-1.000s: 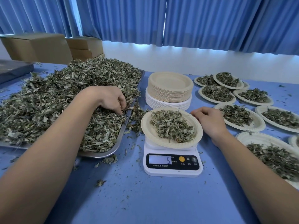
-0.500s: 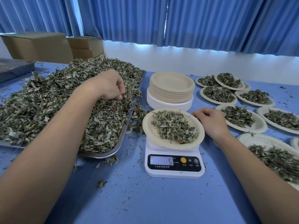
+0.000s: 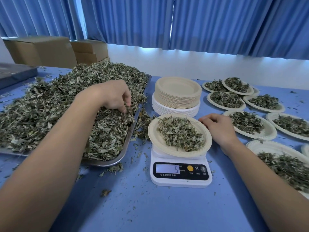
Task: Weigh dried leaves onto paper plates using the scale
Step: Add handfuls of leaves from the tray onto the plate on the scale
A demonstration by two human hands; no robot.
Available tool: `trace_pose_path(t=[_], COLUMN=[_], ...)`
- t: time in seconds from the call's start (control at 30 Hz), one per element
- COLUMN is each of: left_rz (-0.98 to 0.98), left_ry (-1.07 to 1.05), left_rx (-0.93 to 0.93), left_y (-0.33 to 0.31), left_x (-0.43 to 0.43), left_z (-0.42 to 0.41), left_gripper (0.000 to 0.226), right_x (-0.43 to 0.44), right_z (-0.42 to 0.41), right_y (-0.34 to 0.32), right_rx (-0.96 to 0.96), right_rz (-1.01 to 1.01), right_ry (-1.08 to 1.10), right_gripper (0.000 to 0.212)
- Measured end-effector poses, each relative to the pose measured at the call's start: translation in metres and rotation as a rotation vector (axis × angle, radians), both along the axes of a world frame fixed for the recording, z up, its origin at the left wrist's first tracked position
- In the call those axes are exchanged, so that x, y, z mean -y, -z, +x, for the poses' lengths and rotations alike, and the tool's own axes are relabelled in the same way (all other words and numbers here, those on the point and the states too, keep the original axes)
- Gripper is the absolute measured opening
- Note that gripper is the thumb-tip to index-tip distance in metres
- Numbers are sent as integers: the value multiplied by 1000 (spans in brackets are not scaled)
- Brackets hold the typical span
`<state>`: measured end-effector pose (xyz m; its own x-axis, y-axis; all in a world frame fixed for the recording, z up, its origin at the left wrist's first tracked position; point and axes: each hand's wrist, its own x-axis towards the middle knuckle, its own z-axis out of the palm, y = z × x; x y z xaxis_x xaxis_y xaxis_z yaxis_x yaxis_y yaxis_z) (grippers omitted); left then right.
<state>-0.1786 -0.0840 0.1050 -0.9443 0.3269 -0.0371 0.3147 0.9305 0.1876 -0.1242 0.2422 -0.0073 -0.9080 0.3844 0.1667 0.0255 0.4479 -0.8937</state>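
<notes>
A white digital scale (image 3: 181, 171) stands on the blue table and its display reads 5. On it sits a paper plate (image 3: 153, 138) holding a small heap of dried leaves (image 3: 180, 134). My right hand (image 3: 219, 129) rests on the table at the plate's right rim, fingers loosely curled and fingertips touching the rim. To the left, a metal tray (image 3: 127, 143) carries a big pile of dried leaves (image 3: 50, 106). My left hand (image 3: 113, 96) is over the pile's right side, its fingers curled down and pinching leaves.
A stack of unused paper plates (image 3: 178, 91) stands behind the scale. Several filled plates (image 3: 247, 123) cover the table's right side. Cardboard boxes (image 3: 41, 49) and a grey flat lid (image 3: 15, 72) sit at the back left. Loose leaf bits (image 3: 115, 168) lie around the tray.
My left hand rose from the pile's near edge, then dipped back down into the leaves a little further right. The right hand and the scale's reading have stayed the same.
</notes>
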Motion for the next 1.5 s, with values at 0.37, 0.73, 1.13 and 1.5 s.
trace_pose_path(t=[0.37,0.73,1.13,1.5], left_rz=[85,285,532,135], left_ry=[-165,-164,356,-176], left_rx=[-526,-467,164,-103], left_y=[0,-3,7,22], left_x=[-6,-21,-78,-18], left_z=[3,8,44,-17], left_gripper=[16,15,36,19], right_x=[0,0,-1,0], right_z=[1,0,0,2], right_y=[-1,0,0,-1], right_rx=[3,4,-4,-4], right_rz=[-6,-11,-10,-6], right_ry=[-5,-5,-2,-7], right_gripper=[19,19,19,19])
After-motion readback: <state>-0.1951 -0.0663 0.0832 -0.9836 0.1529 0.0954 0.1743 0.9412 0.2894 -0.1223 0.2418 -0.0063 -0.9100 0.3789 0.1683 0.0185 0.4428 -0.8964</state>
